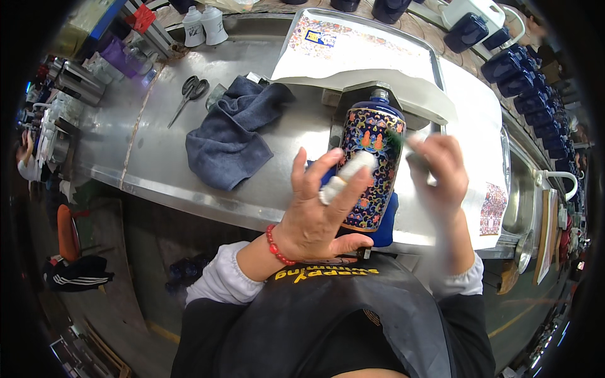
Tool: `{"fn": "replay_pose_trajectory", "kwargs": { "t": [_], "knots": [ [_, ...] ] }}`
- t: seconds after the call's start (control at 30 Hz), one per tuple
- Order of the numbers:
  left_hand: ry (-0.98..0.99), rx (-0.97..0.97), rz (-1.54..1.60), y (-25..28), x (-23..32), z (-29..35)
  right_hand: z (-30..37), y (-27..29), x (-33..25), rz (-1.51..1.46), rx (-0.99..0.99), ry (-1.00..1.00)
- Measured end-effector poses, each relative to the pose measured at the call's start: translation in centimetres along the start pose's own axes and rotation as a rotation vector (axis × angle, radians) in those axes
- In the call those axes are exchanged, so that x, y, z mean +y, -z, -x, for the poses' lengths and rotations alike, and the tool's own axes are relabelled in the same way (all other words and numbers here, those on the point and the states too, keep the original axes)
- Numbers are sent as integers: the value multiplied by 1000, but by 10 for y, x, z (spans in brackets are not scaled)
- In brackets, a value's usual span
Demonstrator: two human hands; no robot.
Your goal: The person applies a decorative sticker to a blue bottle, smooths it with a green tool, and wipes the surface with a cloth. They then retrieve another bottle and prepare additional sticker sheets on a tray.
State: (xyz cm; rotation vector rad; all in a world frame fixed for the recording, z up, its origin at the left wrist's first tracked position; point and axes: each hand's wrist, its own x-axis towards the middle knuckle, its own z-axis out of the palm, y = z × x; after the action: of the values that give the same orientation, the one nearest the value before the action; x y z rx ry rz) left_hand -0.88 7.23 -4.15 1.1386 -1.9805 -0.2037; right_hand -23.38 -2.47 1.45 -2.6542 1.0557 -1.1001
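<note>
A dark blue bottle (373,145) with a colourful floral pattern lies on its back in front of me, its neck pointing away, against a dark angular support (392,96). My left hand (315,208) is spread over the bottle's lower left side, with white wrapping (346,178) on a finger and a red bead bracelet at the wrist. Whether it presses on the bottle, I cannot tell. My right hand (441,170), smeared by motion, is just right of the bottle. Its fingers are curled around a dark, blurred thing, with a green smear near the bottle's edge.
A blue-grey cloth (236,135) and black scissors (189,94) lie on the metal bench at left. Behind the bottle, printed sheets (353,53) cover a metal tray. Several dark blue bottles (517,82) stand at right, near a sink (522,189). Two white bottles (205,26) stand at back left.
</note>
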Motion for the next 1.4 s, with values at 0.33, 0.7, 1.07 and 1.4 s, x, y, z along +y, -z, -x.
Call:
{"fn": "replay_pose_trajectory", "kwargs": {
  "t": [0.33, 0.7, 1.07, 1.4],
  "knots": [
    [165, -55, -133, 2, -1, 10, -34, 5, -24, 72, -2, 148],
    [132, -28, -205, 2, 0, 5, -8, 11, -33, -334, -337, 462],
    [133, -36, -140, -2, -1, 12, 37, 15, -18, -609, -426, 151],
    [-88, -110, -369, 5, 15, -11, 56, 4, 0, -743, -22, -494]
  ]
}}
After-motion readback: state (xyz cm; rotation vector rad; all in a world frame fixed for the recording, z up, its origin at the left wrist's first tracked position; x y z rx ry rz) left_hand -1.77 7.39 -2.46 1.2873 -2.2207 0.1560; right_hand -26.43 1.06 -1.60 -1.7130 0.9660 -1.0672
